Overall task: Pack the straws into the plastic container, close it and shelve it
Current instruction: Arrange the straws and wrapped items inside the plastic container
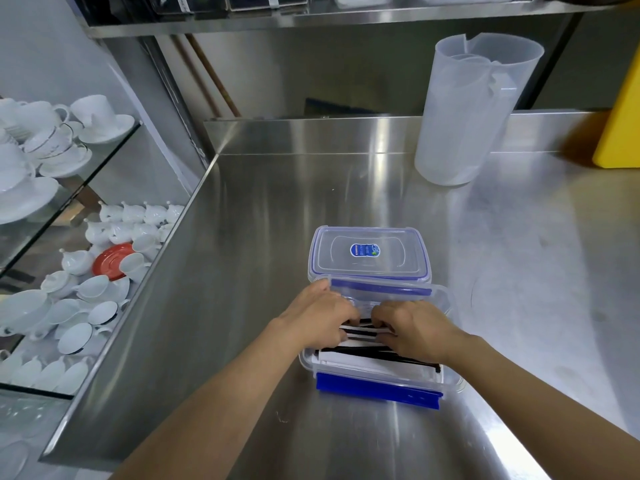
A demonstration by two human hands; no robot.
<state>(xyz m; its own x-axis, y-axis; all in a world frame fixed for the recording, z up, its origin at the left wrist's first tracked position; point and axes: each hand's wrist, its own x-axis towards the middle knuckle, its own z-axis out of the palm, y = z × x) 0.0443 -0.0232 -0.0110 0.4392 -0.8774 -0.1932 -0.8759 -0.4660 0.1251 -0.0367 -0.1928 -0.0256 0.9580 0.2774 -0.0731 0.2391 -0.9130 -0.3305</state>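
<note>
Head view, straws (375,353) in container (446,299)

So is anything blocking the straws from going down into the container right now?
Nothing visible does. Both hands press the straws into the open container; the lid lies apart behind it.
</note>
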